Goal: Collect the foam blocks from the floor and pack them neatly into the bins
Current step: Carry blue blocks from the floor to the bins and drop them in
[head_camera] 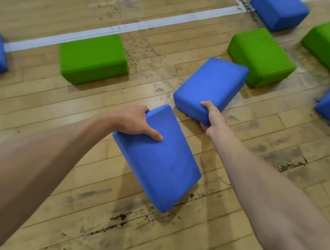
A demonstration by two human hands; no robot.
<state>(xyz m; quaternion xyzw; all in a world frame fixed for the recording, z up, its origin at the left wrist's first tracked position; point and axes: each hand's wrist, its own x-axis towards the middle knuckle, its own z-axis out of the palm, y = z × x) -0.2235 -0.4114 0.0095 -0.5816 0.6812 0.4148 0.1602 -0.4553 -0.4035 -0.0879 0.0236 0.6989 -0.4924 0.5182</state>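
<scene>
Foam blocks (94,58) litter the upper frame, unpacked; our left hand (134,122) fingers clamp the lower blue block (157,163), right hand (213,116) the upper blue block (210,85).

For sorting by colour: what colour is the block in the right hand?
The block is blue; head view.

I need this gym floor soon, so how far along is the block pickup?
No bin is in view, so nothing shows as packed. In hand: the left hand holds one blue block, the right hand grips a second blue block at its near end. Left: green blocks and other blue blocks lie scattered on the wooden floor.
</scene>
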